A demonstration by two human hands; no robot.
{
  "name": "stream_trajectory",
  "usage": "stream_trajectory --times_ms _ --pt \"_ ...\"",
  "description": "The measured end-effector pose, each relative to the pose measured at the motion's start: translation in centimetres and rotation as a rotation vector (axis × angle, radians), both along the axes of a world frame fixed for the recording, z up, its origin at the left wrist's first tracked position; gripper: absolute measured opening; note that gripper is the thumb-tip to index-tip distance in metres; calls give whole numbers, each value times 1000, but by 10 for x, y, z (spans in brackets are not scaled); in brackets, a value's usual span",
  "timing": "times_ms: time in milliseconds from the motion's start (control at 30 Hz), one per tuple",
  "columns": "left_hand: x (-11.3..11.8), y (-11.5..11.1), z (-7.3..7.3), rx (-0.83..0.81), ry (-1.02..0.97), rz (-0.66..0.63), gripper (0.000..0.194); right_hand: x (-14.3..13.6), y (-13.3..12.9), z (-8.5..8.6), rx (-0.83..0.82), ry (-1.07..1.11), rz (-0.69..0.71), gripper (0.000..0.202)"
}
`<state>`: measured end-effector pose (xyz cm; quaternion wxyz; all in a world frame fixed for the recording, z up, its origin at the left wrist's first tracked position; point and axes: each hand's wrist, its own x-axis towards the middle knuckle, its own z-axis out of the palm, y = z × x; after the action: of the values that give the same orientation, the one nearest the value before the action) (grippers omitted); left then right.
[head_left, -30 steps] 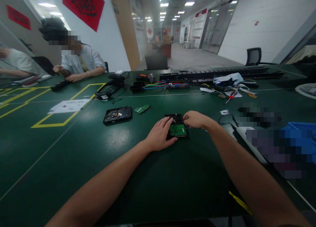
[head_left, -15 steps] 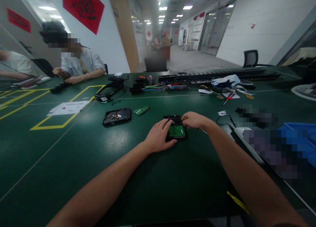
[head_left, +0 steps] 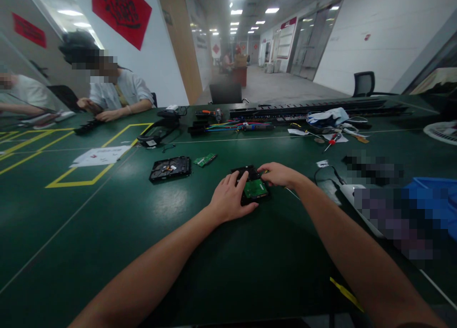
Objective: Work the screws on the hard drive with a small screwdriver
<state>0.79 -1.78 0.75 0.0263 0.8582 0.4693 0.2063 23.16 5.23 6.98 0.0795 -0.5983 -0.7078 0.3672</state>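
A black hard drive [head_left: 246,171] with a green circuit board [head_left: 255,188] on its upper face lies on the dark green table. My left hand [head_left: 230,197] rests on the drive's left side, fingers spread over it and thumb at its near edge. At the drive's right edge, my right hand [head_left: 280,174] is closed in a pinch; what sits between its fingertips is too small to make out, though a thin pale line shows below the hand. Left of these lie a loose green circuit board [head_left: 205,160] and a second black drive [head_left: 170,169].
Black strips [head_left: 307,110], coloured wires, a power drill [head_left: 218,114] and a red screwdriver [head_left: 333,140] lie along the far side. A white device [head_left: 357,204] and a blue bin [head_left: 432,199] are at right. Two people sit at far left.
The drive under my hands has turned slightly, its far end shifting left. My left fingers have spread a little, and my right hand has moved slightly left.
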Motion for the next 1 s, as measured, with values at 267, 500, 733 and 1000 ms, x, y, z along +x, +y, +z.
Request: stream_trajectory --times_ms 267,500,733,1000 --pt "1 -2 4 65 -9 -29 97 20 10 14 212 -84 -76 43" --pt "-3 9 -6 53 -40 -254 77 37 23 3 323 -259 -152 34" --pt "0 12 -3 10 -32 -275 72 36 28 -14 264 -323 -116 24" --pt "2 15 1 -21 -45 -291 62 29 30 -22 250 -338 -106 23"
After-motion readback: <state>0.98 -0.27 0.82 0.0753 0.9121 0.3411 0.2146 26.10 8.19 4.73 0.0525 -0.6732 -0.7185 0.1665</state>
